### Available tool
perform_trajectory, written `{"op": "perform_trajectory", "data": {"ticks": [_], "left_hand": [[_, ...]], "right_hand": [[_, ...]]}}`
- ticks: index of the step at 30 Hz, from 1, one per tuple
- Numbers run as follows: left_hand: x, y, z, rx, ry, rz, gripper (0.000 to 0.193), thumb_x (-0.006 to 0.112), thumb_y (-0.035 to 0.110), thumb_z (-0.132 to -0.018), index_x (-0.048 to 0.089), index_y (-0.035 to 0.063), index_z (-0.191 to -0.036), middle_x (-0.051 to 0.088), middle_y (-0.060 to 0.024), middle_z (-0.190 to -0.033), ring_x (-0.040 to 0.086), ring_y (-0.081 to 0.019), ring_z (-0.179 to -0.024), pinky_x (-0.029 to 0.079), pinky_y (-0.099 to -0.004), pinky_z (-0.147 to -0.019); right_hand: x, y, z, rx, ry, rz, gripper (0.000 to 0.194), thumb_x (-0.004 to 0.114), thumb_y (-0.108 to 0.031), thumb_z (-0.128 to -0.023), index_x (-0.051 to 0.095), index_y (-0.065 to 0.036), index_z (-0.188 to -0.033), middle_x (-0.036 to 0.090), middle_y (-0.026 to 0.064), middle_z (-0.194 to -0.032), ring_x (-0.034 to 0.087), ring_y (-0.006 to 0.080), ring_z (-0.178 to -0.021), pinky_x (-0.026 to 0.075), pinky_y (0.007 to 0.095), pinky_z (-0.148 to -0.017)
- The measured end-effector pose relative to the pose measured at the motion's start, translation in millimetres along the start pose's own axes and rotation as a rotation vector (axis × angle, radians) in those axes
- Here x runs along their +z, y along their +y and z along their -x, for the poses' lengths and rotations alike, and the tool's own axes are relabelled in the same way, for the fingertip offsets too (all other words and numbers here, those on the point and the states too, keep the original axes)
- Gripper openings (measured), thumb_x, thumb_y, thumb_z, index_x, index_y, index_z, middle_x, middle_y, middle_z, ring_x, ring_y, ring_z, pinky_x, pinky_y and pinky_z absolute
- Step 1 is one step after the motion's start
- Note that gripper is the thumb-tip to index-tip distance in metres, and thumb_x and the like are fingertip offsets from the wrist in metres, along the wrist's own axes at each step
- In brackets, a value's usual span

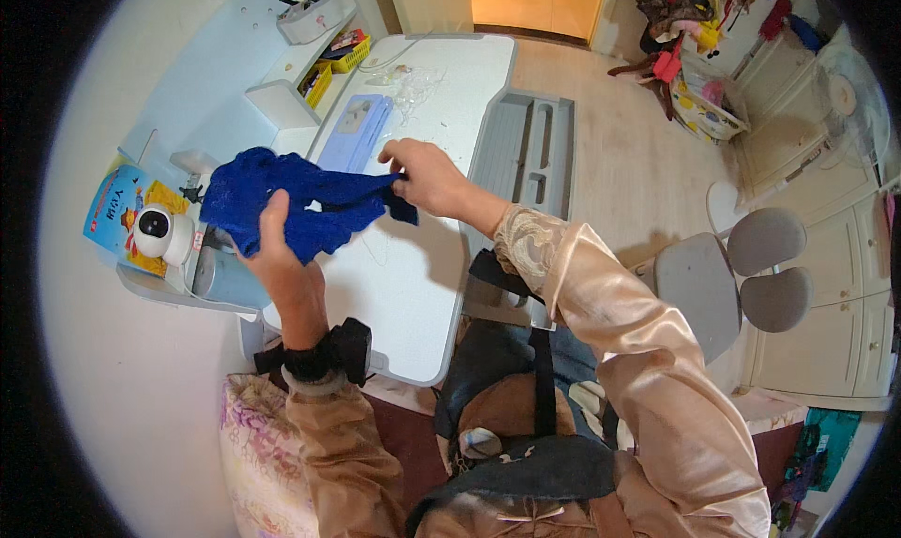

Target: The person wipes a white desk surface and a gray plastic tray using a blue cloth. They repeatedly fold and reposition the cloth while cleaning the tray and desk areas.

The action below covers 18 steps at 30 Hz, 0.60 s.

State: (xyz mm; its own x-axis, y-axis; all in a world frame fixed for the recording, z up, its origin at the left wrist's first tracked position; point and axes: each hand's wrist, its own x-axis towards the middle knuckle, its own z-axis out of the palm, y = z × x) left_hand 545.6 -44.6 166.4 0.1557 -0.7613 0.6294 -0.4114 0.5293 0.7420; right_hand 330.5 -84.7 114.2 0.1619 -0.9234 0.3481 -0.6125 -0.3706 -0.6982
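A piece of deep blue knitted fabric (264, 179) is held up over the white desk (394, 313), stretched sideways between both hands. My left hand (285, 263) grips its left part, thumb on top and fingers hidden underneath. The fingertips of my right hand (436, 183) pinch the narrow right end, and a short flap hangs below them. A small white spot shows near the fabric's middle; whether it is a hole or a mark is unclear. Beyond the fabric, a lilac flat case (355, 130) lies on the desk.
A white camera (162, 230) and a blue illustrated book (109, 200) stand at the desk's left end. Crumpled clear plastic (415, 88) and yellow baskets (350, 54) are farther back. A grey chair (697, 285) stands to the right.
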Motion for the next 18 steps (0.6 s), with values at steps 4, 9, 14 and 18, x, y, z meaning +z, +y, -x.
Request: {"op": "perform_trajectory", "data": {"ticks": [4,9,14,18], "left_hand": [[-15.5,5.3,13.3,0.232,-0.074,0.039,0.056,0.063,-0.013,-0.083,0.052,0.0094,-0.133,0.054,-0.0156,-0.127,0.056,-0.0255,-0.109,0.048,-0.0365,-0.096],[-8.9,29.0,59.2,-0.07,-0.131,0.217,0.041,0.068,0.011,-0.087,0.058,0.0054,-0.126,0.061,-0.0119,-0.117,0.062,-0.0238,-0.103,0.055,-0.0344,-0.083],[39.1,53.1,124.6,-0.83,-0.317,0.678,0.044,0.072,0.005,-0.084,0.059,0.0062,-0.125,0.065,-0.009,-0.111,0.066,-0.0209,-0.095,0.056,-0.0326,-0.08],[74.4,51.1,167.1,-0.988,-0.441,0.673,0.044,0.074,0.001,-0.084,0.056,0.0044,-0.124,0.064,-0.0057,-0.111,0.063,-0.016,-0.095,0.053,-0.0321,-0.086]], "right_hand": [[-31.4,3.1,14.9,-0.043,0.108,0.055,0.014,0.057,-0.01,-0.084,0.061,0.002,-0.092,0.062,0.0188,-0.082,0.063,0.0313,-0.079,0.051,0.0408,-0.073],[-86.9,20.0,88.6,0.088,0.199,0.028,0.016,0.055,-0.016,-0.083,0.057,0.0,-0.082,0.06,0.0192,-0.08,0.058,0.0392,-0.08,0.047,0.0464,-0.075],[-82.7,54.6,192.1,0.163,0.19,0.226,0.01,0.061,-0.008,-0.081,0.058,-0.001,-0.088,0.06,0.0153,-0.083,0.056,0.0327,-0.079,0.046,0.0428,-0.073],[-30.7,68.3,268.9,0.298,-0.107,0.325,0.012,0.065,-0.01,-0.08,0.061,-0.006,-0.09,0.061,0.0122,-0.089,0.051,0.0313,-0.097,0.036,0.0459,-0.084]]}}
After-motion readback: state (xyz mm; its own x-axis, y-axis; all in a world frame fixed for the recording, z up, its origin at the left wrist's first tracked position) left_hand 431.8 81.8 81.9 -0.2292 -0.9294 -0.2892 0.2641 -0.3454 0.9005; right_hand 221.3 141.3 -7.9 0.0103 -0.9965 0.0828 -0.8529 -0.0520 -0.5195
